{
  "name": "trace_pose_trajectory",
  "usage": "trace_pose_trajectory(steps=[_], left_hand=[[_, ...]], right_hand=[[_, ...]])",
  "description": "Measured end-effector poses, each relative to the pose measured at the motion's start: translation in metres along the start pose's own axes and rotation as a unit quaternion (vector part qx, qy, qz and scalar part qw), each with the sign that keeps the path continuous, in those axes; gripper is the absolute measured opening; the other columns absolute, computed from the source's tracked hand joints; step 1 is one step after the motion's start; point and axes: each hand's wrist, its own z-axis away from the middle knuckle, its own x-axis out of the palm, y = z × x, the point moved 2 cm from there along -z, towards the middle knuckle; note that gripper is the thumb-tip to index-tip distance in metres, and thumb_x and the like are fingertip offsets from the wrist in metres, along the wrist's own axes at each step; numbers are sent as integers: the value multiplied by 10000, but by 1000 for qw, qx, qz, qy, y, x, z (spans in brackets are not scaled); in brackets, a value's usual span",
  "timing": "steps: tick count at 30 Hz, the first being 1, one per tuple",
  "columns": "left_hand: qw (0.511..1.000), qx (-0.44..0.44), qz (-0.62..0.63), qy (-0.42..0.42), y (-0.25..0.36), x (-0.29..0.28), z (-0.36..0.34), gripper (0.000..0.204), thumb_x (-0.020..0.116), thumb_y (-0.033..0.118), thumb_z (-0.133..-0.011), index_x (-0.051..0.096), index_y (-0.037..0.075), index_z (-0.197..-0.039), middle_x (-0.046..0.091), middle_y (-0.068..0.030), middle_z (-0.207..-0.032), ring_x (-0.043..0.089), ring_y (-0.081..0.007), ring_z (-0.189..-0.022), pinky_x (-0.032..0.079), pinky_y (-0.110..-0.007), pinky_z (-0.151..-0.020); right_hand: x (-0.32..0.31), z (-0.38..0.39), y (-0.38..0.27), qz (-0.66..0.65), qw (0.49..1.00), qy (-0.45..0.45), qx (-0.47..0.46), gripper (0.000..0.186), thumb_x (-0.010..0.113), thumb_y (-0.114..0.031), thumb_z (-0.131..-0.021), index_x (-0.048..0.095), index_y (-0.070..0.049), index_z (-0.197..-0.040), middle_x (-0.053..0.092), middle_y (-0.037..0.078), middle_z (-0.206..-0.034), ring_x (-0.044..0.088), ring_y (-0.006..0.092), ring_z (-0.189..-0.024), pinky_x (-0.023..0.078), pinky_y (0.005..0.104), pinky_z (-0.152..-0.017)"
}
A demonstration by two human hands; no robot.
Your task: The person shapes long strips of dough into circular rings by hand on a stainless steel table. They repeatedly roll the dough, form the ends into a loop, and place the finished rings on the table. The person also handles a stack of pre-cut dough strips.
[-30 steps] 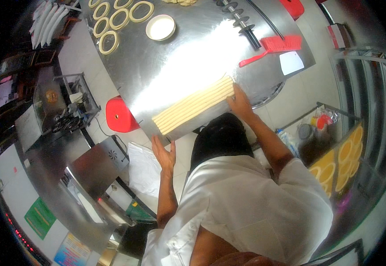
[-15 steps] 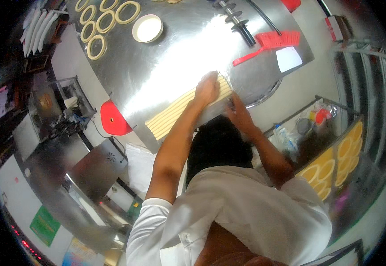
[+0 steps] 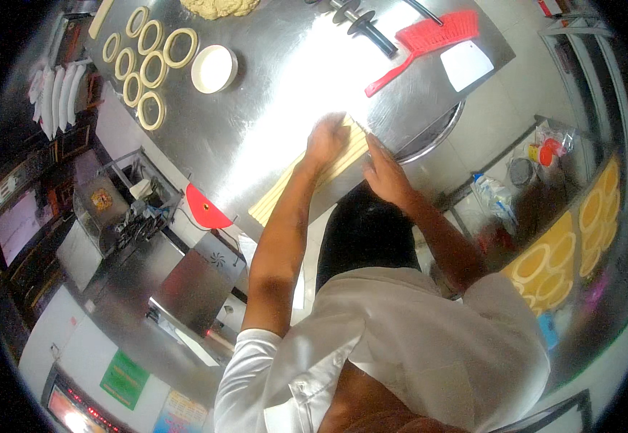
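A row of long, pale yellow dough strips (image 3: 341, 168) lies side by side on the steel table, slanting from lower left to upper right. Over their upper right part rests my left hand (image 3: 326, 142), its fingers curled down onto the strips. My left forearm covers part of the row. My right hand (image 3: 387, 173) is at the right end of the strips, fingers stretched out and held along that end. Its fingertips seem to touch the dough, though contact is hard to make out.
Several dough rings (image 3: 153, 69) and a white bowl (image 3: 214, 69) occupy the table's far left, near a dough lump (image 3: 220, 6). Far right are a red brush (image 3: 429, 45), a white scraper (image 3: 466, 66) and a dark screw-shaped shaft (image 3: 364, 27). Trays of rings (image 3: 543, 261) stand right, below table height.
The whole view has shifted as my head turned. My right hand has come up against the strips' right end. Left of my forearm, the row looks narrower.
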Motion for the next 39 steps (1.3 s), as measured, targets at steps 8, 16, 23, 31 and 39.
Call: trace_pose_trajectory(steps=[8,16,23,31,39], left_hand=[[999,2,-29,43,0,6,-14,392,786,173,-879,705,16,-1229,714,-213,-1157,682,-390,-1048,541,-458,-957],[998,-38,-20,44,8,3,-20,349,793,138,-876,711,6,-1188,711,-214,-1039,700,-348,-951,558,-431,-865],[999,-38,3,-11,8,-3,-17,309,750,138,-908,724,-16,-1175,709,-213,-1071,693,-364,-1010,547,-432,-905],[1000,-11,22,2,2,-2,-15,304,670,77,-953,700,-15,-1241,703,-217,-1166,687,-364,-1063,540,-430,-965],[994,-76,74,-33,11,-24,15,459,601,198,-1013,594,16,-1434,664,-241,-1355,647,-386,-1238,486,-422,-1092]], right_hand=[[2,-38,-12,-11,1000,3,-18,783,656,-103,-875,324,118,-1549,382,363,-1581,388,471,-1485,297,500,-1259],[-3,-29,-12,-11,1000,-19,3,813,667,-128,-887,292,115,-1566,349,339,-1615,349,467,-1514,274,496,-1271],[-12,-15,-8,-23,998,-55,-6,860,687,-77,-864,262,101,-1590,323,351,-1623,334,476,-1520,260,505,-1275],[4,-52,-20,-2,1000,-9,-26,845,680,-46,-853,274,110,-1578,306,344,-1635,314,480,-1530,245,500,-1284],[1,11,-8,37,999,-27,-15,845,699,-65,-858,283,103,-1575,307,360,-1621,331,507,-1509,260,522,-1272]])
